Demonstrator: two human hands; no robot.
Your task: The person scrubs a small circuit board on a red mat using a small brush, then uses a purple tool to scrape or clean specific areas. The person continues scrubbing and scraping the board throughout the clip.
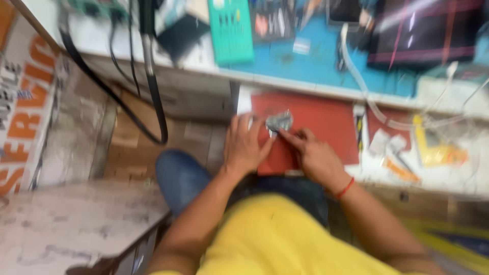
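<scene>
Both my hands are down on the red mat (316,122), near its front edge. My left hand (244,147) lies flat, fingers spread, beside a small grey metal part (279,121). My right hand (313,155) pinches that part with its fingertips. Past the mat, a teal box (231,30) sits on the blue worktop (305,63). Pretty blurry though.

Teal box (231,30) and black cables (114,97) on the cluttered blue bench (316,63); yellow tool (433,145) at right, white tubing (377,109) nearby.
</scene>
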